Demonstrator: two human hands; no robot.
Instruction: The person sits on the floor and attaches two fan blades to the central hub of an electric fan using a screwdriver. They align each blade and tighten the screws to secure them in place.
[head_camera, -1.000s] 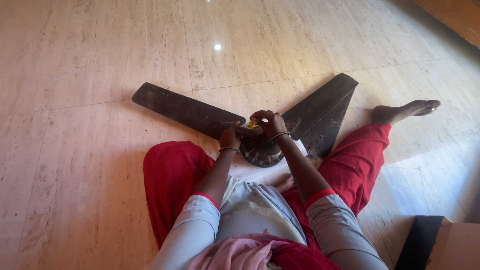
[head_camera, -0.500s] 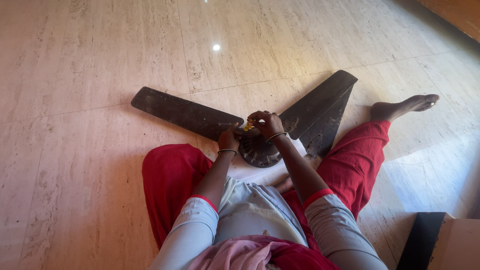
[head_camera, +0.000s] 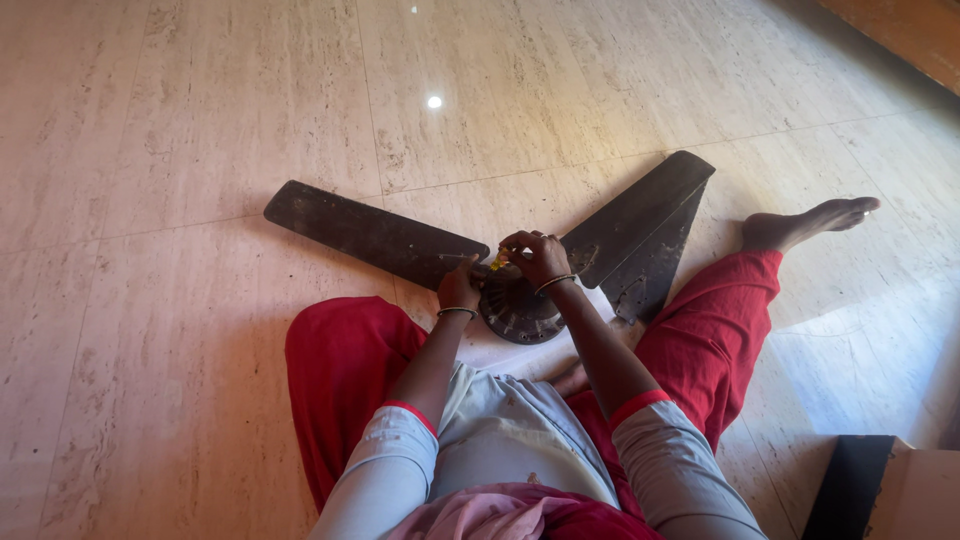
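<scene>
- Compared with half a second ago, my hands keep their grip and the whole scene has slid slightly down the frame; the fan blades lie as they did.
- My right hand (head_camera: 538, 257) sits at the centre of the frame, fingers curled together and pinching a small yellow tool (head_camera: 497, 263) over the top edge of the hub.
- My left hand (head_camera: 460, 287) rests just left of it, fingers folded and pressed against the rim of the fan hub (head_camera: 518, 312); I cannot tell whether they grip anything.
- The hub is a round, dark metal disc with a ribbed, grimy face, lying on the floor in front of my lap at frame centre.
- The long blade (head_camera: 372, 237) runs toward the upper left, flat, dark and dusty, with a rounded tip.
- Two more blades (head_camera: 640, 233) fan out to the upper right, one overlapping the other, with blunt squared ends.
- The floor (head_camera: 200, 120) is glossy pale stone tile with fine streaks and a bright light spot.
- Thin metal bangles circle both wrists; my red trousers (head_camera: 340, 360) are soft cloth.
- A pale box (head_camera: 915, 495) sits in the lower right corner.
</scene>
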